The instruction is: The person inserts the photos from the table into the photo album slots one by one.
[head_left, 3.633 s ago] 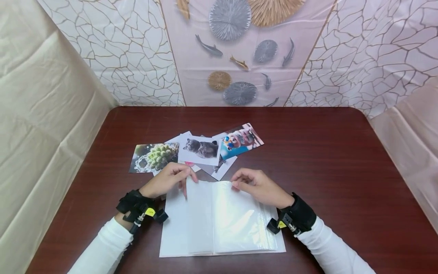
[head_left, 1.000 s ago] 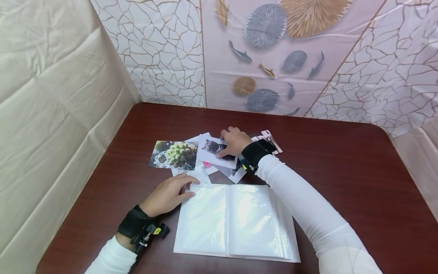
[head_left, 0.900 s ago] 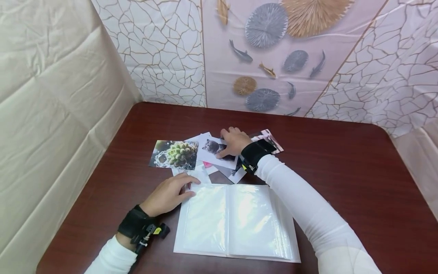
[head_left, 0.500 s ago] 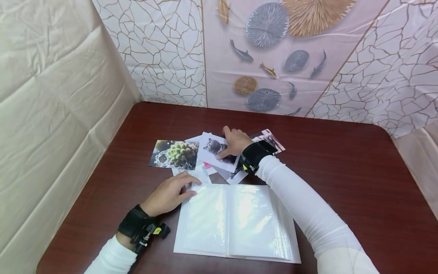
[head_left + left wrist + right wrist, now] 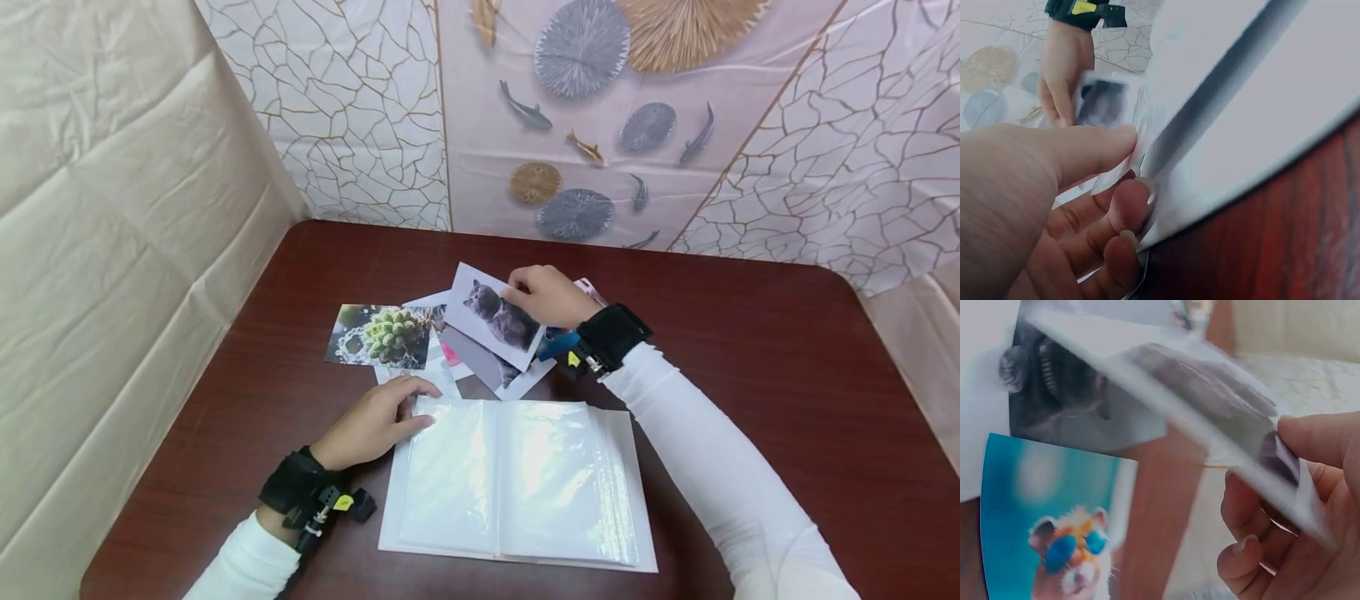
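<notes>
My right hand [image 5: 555, 296] pinches a photo of a grey cat [image 5: 495, 317] by its far right edge and lifts it off the pile, tilted. In the right wrist view the thumb lies on the cat photo's [image 5: 1210, 394] face, with fingers behind. A white photo album [image 5: 562, 483] lies spread on the table, its clear sleeves facing up. My left hand [image 5: 371, 425] is at the album's upper left corner. In the left wrist view its thumb [image 5: 1097, 150] presses the album's edge [image 5: 1147, 156] against the fingers.
Several photos lie loosely overlapped behind the album: a succulent photo [image 5: 386, 336] at left and, beneath the right hand, an animal in blue sunglasses [image 5: 1072, 544]. The dark red table [image 5: 750, 375] ends at a patterned cloth backdrop [image 5: 577, 150].
Earlier both hands were at the album and a page was turned left. The right hand then reached the pile, took the cat photo, and has now raised it rightward. The left hand stays.
</notes>
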